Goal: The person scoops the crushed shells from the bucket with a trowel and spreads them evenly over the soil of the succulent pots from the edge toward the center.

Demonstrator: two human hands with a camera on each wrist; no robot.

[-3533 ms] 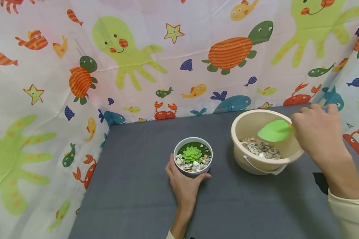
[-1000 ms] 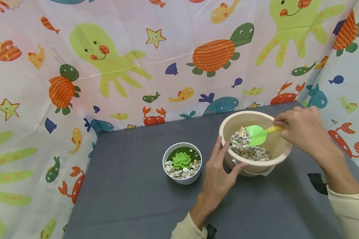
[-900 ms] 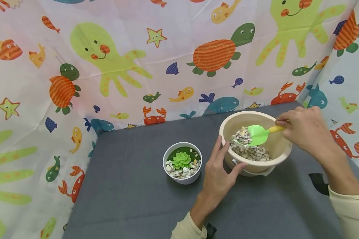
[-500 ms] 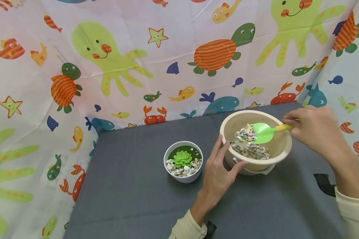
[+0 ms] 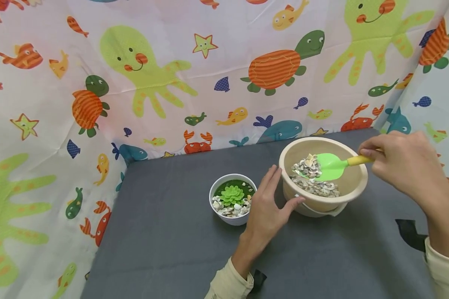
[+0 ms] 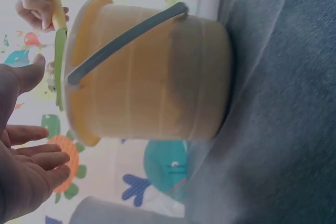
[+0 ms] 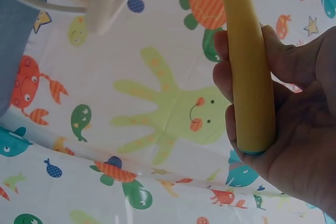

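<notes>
Right hand [image 5: 408,166] curled round shovel [image 5: 346,163] | long axis near-level, blade [image 5: 331,167] pointing left over bucket [image 6: 142,87] | left hand [image 5: 265,211] loosely extended

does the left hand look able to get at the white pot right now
Probably yes: the left hand grips nothing, and the white pot stands close by with nothing visible between them.
</notes>
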